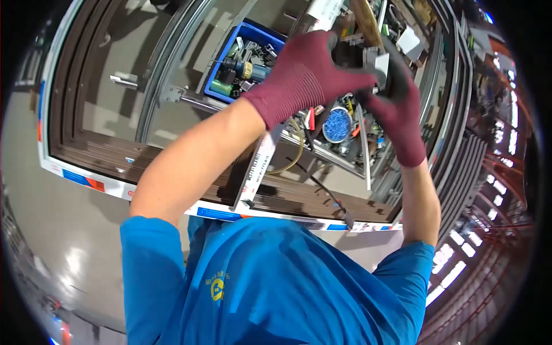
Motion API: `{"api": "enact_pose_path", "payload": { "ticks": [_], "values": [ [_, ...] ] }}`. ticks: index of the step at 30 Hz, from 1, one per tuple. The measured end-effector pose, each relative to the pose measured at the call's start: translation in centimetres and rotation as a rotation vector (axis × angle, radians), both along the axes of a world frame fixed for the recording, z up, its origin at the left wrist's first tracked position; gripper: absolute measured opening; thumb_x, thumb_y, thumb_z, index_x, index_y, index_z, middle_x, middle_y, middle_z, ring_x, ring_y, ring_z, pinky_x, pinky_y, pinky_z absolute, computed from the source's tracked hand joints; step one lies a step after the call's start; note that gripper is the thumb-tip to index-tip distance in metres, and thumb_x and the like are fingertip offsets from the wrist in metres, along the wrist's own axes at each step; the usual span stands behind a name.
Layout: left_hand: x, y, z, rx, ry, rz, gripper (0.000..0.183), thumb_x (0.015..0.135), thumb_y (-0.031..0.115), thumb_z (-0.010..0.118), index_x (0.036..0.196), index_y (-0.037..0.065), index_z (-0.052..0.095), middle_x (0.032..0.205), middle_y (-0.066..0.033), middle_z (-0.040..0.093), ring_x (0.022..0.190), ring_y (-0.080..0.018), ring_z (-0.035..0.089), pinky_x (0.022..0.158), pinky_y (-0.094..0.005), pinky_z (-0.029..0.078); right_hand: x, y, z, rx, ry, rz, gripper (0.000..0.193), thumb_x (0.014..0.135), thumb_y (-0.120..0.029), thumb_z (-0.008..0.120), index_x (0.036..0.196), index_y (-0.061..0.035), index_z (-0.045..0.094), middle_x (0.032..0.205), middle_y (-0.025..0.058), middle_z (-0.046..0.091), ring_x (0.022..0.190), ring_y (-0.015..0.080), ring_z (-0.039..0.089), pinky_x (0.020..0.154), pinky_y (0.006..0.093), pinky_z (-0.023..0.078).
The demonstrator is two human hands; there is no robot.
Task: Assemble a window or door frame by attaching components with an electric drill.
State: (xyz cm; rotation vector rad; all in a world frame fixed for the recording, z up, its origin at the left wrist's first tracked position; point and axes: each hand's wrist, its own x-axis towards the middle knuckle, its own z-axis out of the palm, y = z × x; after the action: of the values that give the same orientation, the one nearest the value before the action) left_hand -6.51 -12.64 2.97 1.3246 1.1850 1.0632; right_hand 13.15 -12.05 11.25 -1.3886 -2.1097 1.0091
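My left hand (307,75) and my right hand (398,103), both in maroon gloves with dark fingers, are raised over a cluttered tray of hardware. Their fingertips meet around a small silver metal piece (380,64). Both hands are closed on it, though the fingers hide much of its shape. Just below them stands a round tub of blue plastic plugs (336,125). Left of my left hand is a blue bin (221,60) with a power drill (253,70) and loose metal fittings in it. A brown, wooden-looking handle (367,23) lies beyond the fingers.
Long brown frame profiles (109,135) lie around the work area, edged by white, blue and orange tape (215,214). A white labelled bar (259,167) extends toward me. Beside it are a yellowish hose (299,146) and a dark cable (315,179). A thin metal strip (364,146) lies below my right hand.
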Motion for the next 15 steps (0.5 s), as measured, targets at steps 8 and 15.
{"api": "enact_pose_path", "payload": {
  "ticks": [8, 15],
  "values": [
    [20.3, -2.2, 0.6, -0.123, 0.557, -0.584, 0.097, 0.079, 0.069, 0.078, 0.136, -0.007, 0.058, 0.118, -0.0264, 0.071, 0.11, -0.0391, 0.07, 0.097, -0.0448, 0.055, 24.5, -11.8, -10.6, -0.395, 0.474, -0.724, 0.033, 0.102, -0.024, 0.066, 0.128, -0.0033, 0.06, 0.081, 0.0007, 0.06, 0.059, 0.0096, 0.055, 0.052, 0.0259, 0.043],
    [16.5, -9.8, -0.3, 0.52, 0.772, -0.249, 0.072, 0.076, 0.038, 0.09, 0.131, 0.002, 0.062, 0.132, -0.0197, 0.064, 0.126, -0.04, 0.059, 0.109, -0.0509, 0.046, 48.3, -15.2, -36.6, -0.742, 0.003, -0.973, 0.053, 0.091, -0.053, 0.075, 0.106, -0.002, 0.075, 0.081, 0.0087, 0.072, 0.067, 0.0216, 0.068, 0.062, 0.0364, 0.053]
  ]
}}
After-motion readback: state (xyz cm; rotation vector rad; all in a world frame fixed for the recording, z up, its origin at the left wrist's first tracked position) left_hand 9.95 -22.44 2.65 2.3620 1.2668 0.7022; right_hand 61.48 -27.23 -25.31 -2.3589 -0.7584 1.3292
